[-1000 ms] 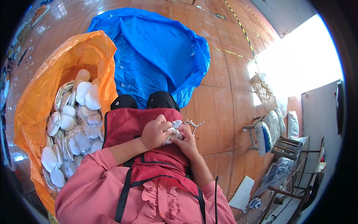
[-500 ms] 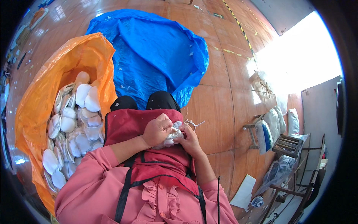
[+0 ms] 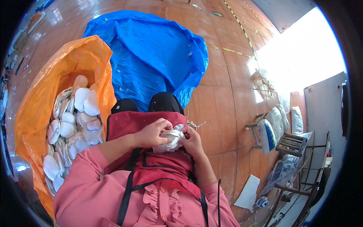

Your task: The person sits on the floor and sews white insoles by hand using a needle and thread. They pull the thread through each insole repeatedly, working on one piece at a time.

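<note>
Over my lap, both hands hold a soft white stuffed piece (image 3: 172,140). On its left side my left hand (image 3: 154,133) is closed, thumb and fingers pinching its edge. My right hand (image 3: 192,141) grips the right end, where the white material bunches up between thumb and fingers. The piece's exact kind is unclear, and its lower edge rests close to my red apron (image 3: 157,160). White strings (image 3: 196,125) stick out just beyond my right hand.
An orange bag (image 3: 36,109) at my left holds many white rounded pads (image 3: 68,128). Ahead of my knees a blue plastic sheet or bag (image 3: 151,45) spreads over the tiled floor (image 3: 217,113). To the right stand a small wooden stool (image 3: 292,144), padded bundles (image 3: 274,123) and a metal frame (image 3: 293,192).
My left hand has moved slightly left and opened from a tight fist into a looser pinch. More of the white piece shows between the hands.
</note>
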{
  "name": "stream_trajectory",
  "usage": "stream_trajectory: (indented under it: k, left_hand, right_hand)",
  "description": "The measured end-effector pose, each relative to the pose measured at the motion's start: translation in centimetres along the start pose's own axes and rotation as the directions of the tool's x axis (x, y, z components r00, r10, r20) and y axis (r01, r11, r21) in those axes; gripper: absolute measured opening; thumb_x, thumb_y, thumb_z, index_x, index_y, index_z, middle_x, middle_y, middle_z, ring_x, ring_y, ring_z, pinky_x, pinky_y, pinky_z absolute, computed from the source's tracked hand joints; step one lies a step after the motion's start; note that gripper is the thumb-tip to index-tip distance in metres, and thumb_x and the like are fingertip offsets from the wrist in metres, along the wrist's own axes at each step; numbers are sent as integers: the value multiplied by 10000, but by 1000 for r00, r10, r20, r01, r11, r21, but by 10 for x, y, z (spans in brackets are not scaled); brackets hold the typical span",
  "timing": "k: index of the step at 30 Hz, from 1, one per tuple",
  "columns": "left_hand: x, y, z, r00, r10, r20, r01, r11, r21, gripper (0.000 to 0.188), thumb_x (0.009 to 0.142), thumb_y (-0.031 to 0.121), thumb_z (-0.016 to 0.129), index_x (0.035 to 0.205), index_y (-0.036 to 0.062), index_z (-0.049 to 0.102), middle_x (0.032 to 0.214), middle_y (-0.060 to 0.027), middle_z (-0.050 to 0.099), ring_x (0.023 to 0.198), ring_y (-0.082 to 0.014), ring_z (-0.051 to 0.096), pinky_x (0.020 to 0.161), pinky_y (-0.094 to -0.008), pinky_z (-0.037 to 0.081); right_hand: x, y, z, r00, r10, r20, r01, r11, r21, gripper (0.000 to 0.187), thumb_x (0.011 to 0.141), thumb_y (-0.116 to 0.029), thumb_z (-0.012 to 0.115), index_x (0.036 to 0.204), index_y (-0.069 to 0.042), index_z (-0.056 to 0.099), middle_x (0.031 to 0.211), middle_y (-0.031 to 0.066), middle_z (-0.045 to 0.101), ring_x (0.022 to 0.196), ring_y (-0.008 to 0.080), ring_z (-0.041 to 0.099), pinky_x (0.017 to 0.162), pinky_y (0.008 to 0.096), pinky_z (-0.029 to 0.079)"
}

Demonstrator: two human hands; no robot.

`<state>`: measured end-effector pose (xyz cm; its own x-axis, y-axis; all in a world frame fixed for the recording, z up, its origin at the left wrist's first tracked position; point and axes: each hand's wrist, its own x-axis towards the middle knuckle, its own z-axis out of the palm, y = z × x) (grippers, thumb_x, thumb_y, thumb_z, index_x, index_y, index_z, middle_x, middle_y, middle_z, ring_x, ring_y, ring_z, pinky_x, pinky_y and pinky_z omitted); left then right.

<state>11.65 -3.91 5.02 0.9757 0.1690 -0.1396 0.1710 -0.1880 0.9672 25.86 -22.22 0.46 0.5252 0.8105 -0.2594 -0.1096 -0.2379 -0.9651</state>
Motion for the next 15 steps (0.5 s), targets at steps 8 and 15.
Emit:
stream_trajectory:
  k: [8,15]
  left_hand:
    - [0,-7,7,999,-31,21,24,958,285,618,725,348,840,1157,69,497,1035,-155,612,953,-311,642,840,-402,505]
    - [0,-14,26,969,246,-28,-215,892,398,587,782,387,770,1171,66,468,1014,-169,603,912,-386,644,762,-472,512]
  right_hand:
    - [-15,-16,-1,986,-157,63,167,966,-196,302,731,26,723,1025,-9,664,953,48,595,943,161,593,855,277,471]
    - [-30,-19,-25,971,-23,239,0,995,96,388,793,-83,776,1140,-18,616,1118,39,557,1103,167,541,965,302,432]
